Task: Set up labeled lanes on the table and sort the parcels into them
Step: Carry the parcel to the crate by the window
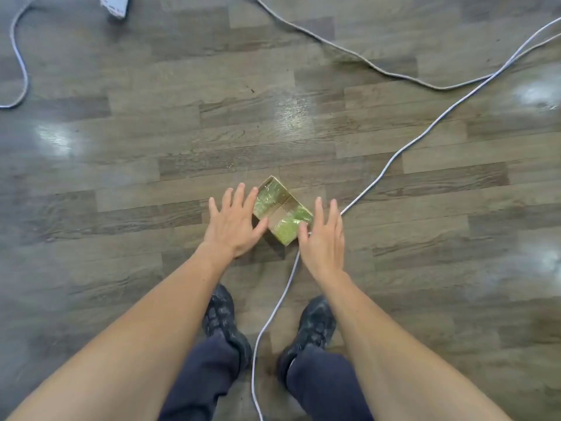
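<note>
On the wood-grain floor, head view | small parcel (282,212) lies just ahead of a person's dark shoes (223,317) | left hand (235,223) and right hand (323,235) spread wide, flanking it, gripping nothing | step, likely: collecting a parcel for sorting; next calls for closing on both sides and lifting | square-edged cardboard box, glossy greenish tape; white cable (394,156) beside it; no table visible
</note>
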The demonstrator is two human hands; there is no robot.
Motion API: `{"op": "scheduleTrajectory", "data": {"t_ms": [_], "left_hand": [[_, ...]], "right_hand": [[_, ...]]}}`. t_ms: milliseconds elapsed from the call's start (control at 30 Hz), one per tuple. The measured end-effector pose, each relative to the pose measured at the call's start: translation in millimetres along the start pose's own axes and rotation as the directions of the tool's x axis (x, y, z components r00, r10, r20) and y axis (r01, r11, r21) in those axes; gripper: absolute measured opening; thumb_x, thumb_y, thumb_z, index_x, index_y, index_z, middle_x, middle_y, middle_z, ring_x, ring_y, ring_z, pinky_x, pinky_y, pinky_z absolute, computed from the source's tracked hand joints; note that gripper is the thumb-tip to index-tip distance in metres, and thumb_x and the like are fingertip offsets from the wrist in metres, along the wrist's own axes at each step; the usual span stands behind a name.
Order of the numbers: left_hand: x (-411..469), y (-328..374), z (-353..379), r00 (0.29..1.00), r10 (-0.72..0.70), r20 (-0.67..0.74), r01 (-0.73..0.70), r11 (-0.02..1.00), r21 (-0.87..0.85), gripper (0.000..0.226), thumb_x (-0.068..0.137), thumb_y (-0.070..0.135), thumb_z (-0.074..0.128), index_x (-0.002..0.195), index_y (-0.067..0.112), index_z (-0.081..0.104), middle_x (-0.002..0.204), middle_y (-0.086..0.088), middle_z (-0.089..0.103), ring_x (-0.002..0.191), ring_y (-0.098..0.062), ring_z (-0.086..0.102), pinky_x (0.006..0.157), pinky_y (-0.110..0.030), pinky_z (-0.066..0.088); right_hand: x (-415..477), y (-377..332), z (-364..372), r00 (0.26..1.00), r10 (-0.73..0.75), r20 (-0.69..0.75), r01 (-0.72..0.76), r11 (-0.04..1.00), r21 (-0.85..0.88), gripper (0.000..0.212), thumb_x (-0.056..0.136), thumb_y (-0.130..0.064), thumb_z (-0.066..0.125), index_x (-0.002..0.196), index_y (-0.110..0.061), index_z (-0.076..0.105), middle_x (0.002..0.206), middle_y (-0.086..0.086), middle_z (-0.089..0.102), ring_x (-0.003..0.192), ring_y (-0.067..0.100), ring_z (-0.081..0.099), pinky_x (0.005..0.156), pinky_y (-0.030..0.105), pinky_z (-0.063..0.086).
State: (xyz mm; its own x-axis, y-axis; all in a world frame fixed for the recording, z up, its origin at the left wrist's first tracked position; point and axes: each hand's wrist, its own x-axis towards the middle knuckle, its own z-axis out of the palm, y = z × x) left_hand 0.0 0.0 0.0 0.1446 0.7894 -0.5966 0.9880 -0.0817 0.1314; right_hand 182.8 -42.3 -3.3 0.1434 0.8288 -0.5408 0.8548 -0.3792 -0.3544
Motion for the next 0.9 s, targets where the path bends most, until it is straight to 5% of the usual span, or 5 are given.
{"op": "scheduleTrajectory", "data": {"t_ms": [200,333,400,600,900], "left_hand": [[86.6,-10.7,54.5,0.974,-0.186,0.127,0.211,0.952,-0.222,0.075,0.099,0.038,0.041,0.159,0.013,0.004,0.166,-0.011,0.012,0.151,-0.030,0.014,0.121,-0.055,0.013],[110.5,-10.1,72.9,0.943,-0.152,0.296,0.292,0.805,-0.516,0.070,0.100,0.024,0.040,0.159,0.010,0.005,0.164,-0.014,0.019,0.149,-0.033,0.022,0.120,-0.044,0.021],[109.1,-10.9,72.2,0.941,-0.177,0.288,0.317,0.756,-0.572,0.065,0.100,0.020,0.039,0.158,0.010,0.013,0.162,-0.016,0.023,0.148,-0.033,0.024,0.120,-0.043,0.022],[70.7,-28.9,30.6,0.895,-0.296,0.335,0.447,0.613,-0.652,0.047,0.096,0.022,0.044,0.141,0.011,0.042,0.137,-0.014,0.053,0.124,-0.031,0.049,0.097,-0.036,0.040],[-23.2,-60.5,-143.4,0.893,-0.375,0.248,0.422,0.509,-0.750,0.036,0.096,0.021,0.044,0.129,0.007,0.050,0.124,-0.015,0.062,0.114,-0.030,0.055,0.090,-0.035,0.043]], "right_hand": [[69.8,6.9,69.7,0.790,0.467,0.397,-0.613,0.591,0.524,0.087,0.099,-0.036,0.054,0.159,-0.006,0.000,0.159,0.018,0.031,0.142,0.036,0.037,0.113,0.042,0.034],[84.2,6.6,87.1,0.648,0.516,0.561,-0.709,0.137,0.692,0.068,0.100,-0.054,0.043,0.153,-0.013,0.031,0.146,0.008,0.050,0.117,0.027,0.060,0.088,0.041,0.054],[81.7,2.4,84.8,0.646,0.501,0.575,-0.688,0.058,0.723,0.062,0.100,-0.058,0.039,0.146,-0.016,0.043,0.137,0.006,0.059,0.111,0.024,0.064,0.080,0.034,0.054],[56.0,-32.2,33.6,0.715,0.501,0.488,-0.628,0.152,0.763,0.036,0.105,-0.044,0.038,0.096,-0.019,0.064,0.109,0.008,0.071,0.090,0.024,0.070,0.081,0.039,0.057],[2.9,-154.2,-123.6,0.841,0.450,0.301,-0.492,0.403,0.772,0.032,0.102,-0.041,0.048,0.110,-0.012,0.060,0.108,0.007,0.064,0.105,0.030,0.063,0.099,0.042,0.051]]}}
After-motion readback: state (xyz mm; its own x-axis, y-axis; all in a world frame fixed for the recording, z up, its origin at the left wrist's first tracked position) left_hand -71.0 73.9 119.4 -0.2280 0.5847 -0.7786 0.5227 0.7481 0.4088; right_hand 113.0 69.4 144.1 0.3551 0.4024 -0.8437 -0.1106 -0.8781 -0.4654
